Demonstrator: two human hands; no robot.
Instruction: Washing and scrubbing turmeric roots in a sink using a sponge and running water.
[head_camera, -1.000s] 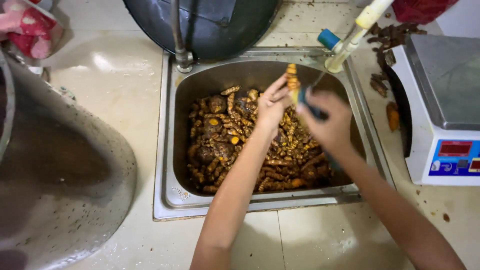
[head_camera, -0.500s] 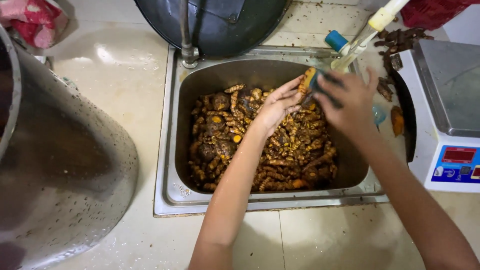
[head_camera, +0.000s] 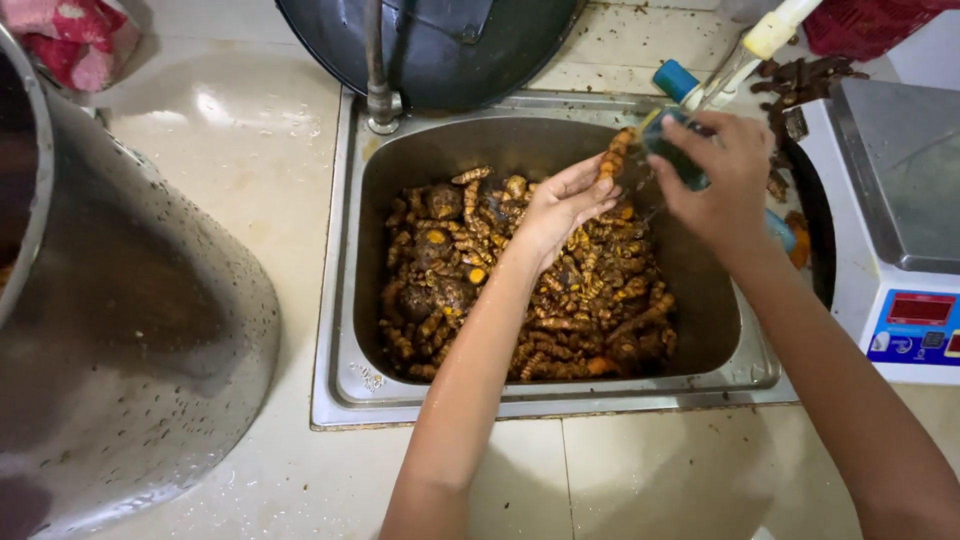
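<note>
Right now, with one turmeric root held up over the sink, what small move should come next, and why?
Probably keep brushing along the turmeric root, turning it a little with the left hand. The right hand holds a dark brush against the root's upper end, and its skin looks brown with soil. The sink below holds many more roots, so the piece can drop there afterwards.

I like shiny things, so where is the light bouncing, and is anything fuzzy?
Head view: glare shines on the cream tiled counter beside the steel sink; the right hand and the dark brush it grips are motion-blurred; the left hand with the knobbly orange-brown root looks sharper.
</note>
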